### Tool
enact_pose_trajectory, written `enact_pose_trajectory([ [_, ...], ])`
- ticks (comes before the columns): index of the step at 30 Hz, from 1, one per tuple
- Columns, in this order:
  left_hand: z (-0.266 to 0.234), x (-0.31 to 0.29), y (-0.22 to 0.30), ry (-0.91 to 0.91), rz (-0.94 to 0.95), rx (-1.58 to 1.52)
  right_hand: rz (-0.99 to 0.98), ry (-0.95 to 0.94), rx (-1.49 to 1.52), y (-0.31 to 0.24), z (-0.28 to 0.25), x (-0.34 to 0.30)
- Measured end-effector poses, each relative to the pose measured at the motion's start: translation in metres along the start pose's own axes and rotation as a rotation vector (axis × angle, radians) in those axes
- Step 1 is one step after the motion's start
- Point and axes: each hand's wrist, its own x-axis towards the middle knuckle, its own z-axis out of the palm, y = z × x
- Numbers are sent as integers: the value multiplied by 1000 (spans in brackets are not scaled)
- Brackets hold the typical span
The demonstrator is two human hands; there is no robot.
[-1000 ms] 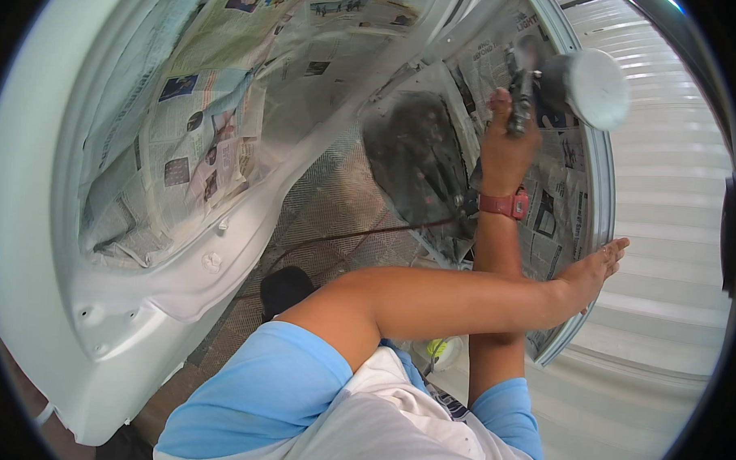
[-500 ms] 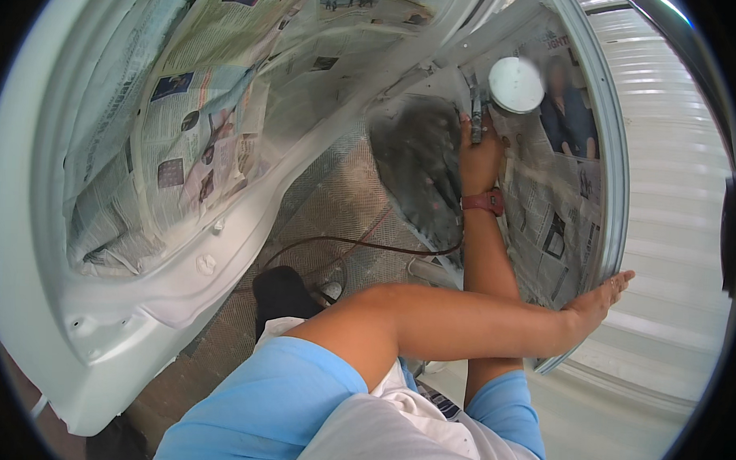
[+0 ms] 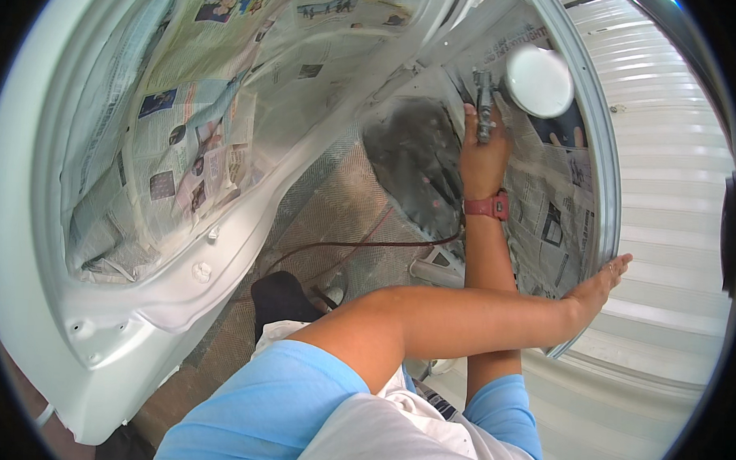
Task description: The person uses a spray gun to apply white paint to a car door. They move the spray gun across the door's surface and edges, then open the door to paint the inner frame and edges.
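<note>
My right hand (image 3: pixel 486 157), a red watch (image 3: pixel 488 206) on its wrist, is wrapped round the grip of a metal spray gun (image 3: pixel 483 104). A round white cup (image 3: pixel 539 82) sits on the gun. Just beyond it stands a white car door (image 3: pixel 615 198), its inner face masked with newspaper (image 3: pixel 550 228). My left arm crosses over the right one. My left hand (image 3: pixel 597 295) has its fingers stretched out and lies against the door's edge. The right fingers are partly hidden behind the gun.
At the left, a large white car body panel (image 3: pixel 105 326) holds more masking newspaper (image 3: pixel 193 143). A dark grey covering (image 3: pixel 415 163) lies between panel and door. A reddish-brown hose (image 3: pixel 359 244) runs over the mesh-patterned floor (image 3: pixel 337 196). White ribbed shutter (image 3: pixel 665 200) rises at the right.
The spray gun and its cup have shifted up and slightly right against the door, and the cup is tilted differently. My left hand stays at the door's edge.
</note>
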Motion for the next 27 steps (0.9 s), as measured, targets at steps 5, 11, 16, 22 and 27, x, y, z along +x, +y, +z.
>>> enact_pose_trajectory([
  [5,-8,-2,1,-63,40,48,-128,228,27,-36,-45,-17],
  [11,-3,11,15,-39,-42,11,-21,195,191,-65,-51,-27],
  [16,-13,9,12,-154,100,8,-43,276,254,-87,-68,-26],
  [22,-33,4,22,-216,22,-4,122,405,381,-89,-97,-57],
  [27,-64,-98,49,614,243,-799,106,518,250,-71,-128,-99],
])
